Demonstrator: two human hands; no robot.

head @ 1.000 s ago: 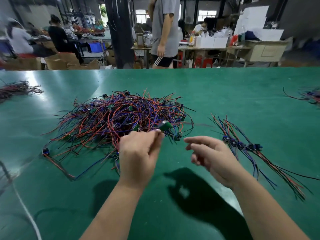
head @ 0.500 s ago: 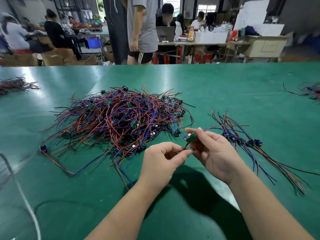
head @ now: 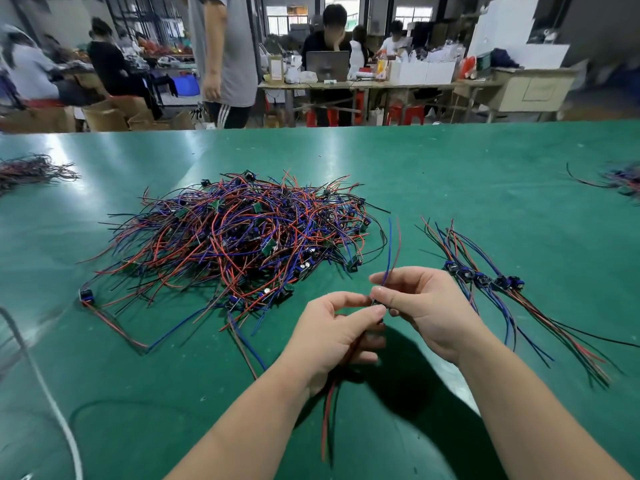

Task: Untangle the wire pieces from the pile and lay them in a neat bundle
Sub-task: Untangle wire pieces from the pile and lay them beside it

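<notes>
Two hands now share one wire piece [head: 389,251], just right of the pile [head: 242,237] at its near edge. The left hand [head: 332,337], sole holder a second ago, grips the trailing tails. The right hand [head: 429,313] pinches the middle. The bundle [head: 485,282] lies farther right.

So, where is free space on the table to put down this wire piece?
Bare table lies between the tangled pile and the neat bundle, and beyond both toward the far edge. Crowded: the pile and its stray wires at left.
</notes>
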